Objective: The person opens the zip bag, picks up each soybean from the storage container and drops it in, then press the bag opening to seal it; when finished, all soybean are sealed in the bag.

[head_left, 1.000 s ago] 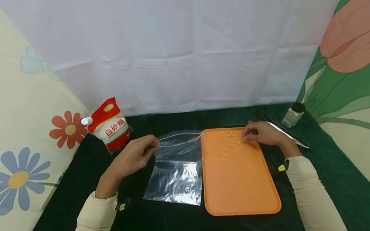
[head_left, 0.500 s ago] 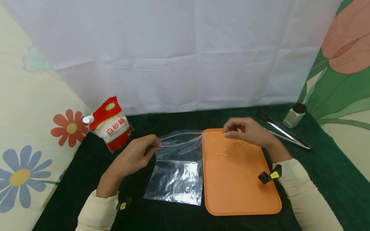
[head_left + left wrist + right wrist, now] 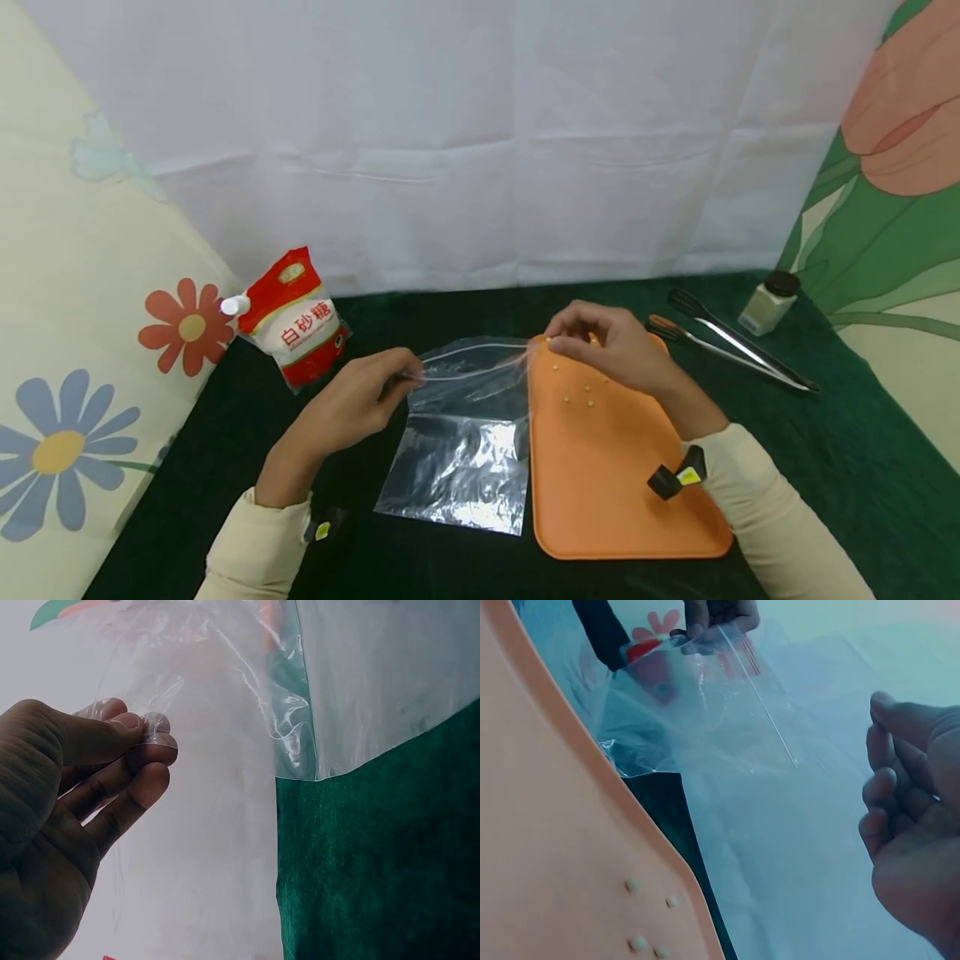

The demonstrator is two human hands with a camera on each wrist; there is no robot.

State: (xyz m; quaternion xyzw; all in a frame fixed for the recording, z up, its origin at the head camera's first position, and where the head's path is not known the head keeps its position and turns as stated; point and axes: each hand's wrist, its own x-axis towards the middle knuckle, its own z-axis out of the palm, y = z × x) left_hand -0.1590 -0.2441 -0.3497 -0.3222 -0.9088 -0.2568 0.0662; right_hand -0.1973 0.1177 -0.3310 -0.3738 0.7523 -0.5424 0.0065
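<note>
A clear zip-lock bag (image 3: pixel 465 467) lies flat in the middle of the head view, its mouth facing away from me. My left hand (image 3: pixel 360 400) pinches the left edge of that mouth between thumb and fingers, and the left wrist view shows the plastic film (image 3: pixel 161 712) between them. Over the far left corner of the orange tray (image 3: pixel 630 492), my right hand (image 3: pixel 615 346) pinches a small pale bean (image 3: pixel 549 339) at its fingertips, close to the bag's right edge. Several more beans (image 3: pixel 636 943) are scattered on the tray, some hidden behind the right hand.
A red and white sugar pouch (image 3: pixel 300 321) with a white spout stands at the back left. Metal tongs (image 3: pixel 731 346) and a dark-lidded jar (image 3: pixel 768 304) are at the back right. A white cloth (image 3: pixel 450 167) hangs behind the green-covered table (image 3: pixel 420 567).
My right hand has lifted off the tray's far right part and moved left with a bean to the bag's edge. The left hand keeps its pinch on the bag.
</note>
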